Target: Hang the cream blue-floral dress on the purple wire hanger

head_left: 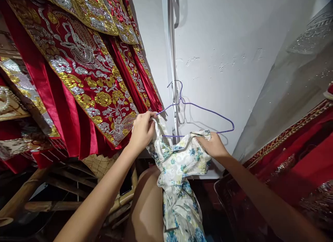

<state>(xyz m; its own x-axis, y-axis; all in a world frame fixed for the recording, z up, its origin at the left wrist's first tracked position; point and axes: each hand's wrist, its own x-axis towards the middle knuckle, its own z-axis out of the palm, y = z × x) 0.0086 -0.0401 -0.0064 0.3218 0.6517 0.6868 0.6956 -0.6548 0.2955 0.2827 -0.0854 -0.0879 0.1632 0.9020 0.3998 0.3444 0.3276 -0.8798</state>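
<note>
A purple wire hanger hangs by its hook against a white metal upright on the wall. Draped below it is a white dress with blue and green flowers. My left hand pinches the dress's left shoulder, which is over the left arm of the hanger. At the other side my right hand grips the dress's right shoulder edge, its fingers partly hidden behind the cloth. That shoulder lies below the hanger's right arm, close to the bottom wire. The skirt falls downward beside my bare knee.
Red satin garments with gold and silver embroidery hang at the left. Bamboo poles stand below them. On the right, a clear plastic cover hangs near more red embroidered cloth. Behind the hanger is a scuffed white wall.
</note>
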